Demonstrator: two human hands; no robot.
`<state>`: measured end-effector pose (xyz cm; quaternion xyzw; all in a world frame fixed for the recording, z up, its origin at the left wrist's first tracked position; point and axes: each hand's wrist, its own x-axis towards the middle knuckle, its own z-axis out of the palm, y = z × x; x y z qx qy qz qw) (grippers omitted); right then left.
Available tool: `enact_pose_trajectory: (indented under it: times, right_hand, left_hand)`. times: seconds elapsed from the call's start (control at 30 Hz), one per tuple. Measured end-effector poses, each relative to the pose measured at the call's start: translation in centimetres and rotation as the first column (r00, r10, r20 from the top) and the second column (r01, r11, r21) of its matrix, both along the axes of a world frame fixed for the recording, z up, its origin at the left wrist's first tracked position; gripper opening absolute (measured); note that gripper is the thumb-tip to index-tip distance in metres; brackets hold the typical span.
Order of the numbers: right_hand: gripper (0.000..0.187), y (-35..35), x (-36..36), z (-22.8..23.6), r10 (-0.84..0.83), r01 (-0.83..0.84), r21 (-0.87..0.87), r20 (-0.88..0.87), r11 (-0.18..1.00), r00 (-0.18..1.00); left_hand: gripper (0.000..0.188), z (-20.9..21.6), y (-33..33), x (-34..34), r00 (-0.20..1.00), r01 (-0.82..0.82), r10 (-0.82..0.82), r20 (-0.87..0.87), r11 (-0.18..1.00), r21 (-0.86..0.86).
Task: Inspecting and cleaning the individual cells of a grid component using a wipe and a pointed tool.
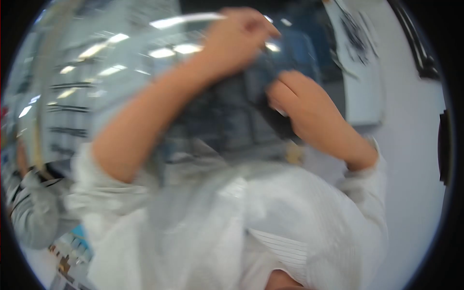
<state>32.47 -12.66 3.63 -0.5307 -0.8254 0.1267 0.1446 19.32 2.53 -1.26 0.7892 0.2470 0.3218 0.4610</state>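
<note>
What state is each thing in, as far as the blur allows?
Left hand: raised, fingers bent; grip unclear.
Right hand: fingers curled; grip unclear.
Dark item: at the right hand's fingers, too blurred to judge.
Dark surface: glossy, reflective.
Left sleeve: pushed up, creased.
Right sleeve: pushed up.
Cables: bunched together.

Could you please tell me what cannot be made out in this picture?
All in the head view:
- Whether the right hand holds anything: the hand itself and blur hide it.
- Whether the left hand touches the dark glossy surface: motion blur.
- What the dark strands at upper right are: blurred.
- The rest of the co-worker at lower left: cut off by the dark fisheye rim.
</note>
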Motion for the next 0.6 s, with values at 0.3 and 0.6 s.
enact_pose_trajectory:
  times: [0.3, 0.6]
  right_hand:
    - [0.016, -1.6, 0.5, -0.2, -0.047, 0.014, -0.171, -0.190, 0.985, 0.981]
    - [0.017, -1.1, 1.6, -1.2, 0.065, -0.081, -0.045, -0.278, 0.996, 0.958]
  left_hand:
    - [0.020, -1.5, -1.7, -0.3, 0.992, 0.065, -0.039, 0.119, 0.972, -0.227]
    - [0.022, -0.7, -0.9, 0.0, 0.992, 0.126, -0.122, 0.033, 0.963, -0.240]
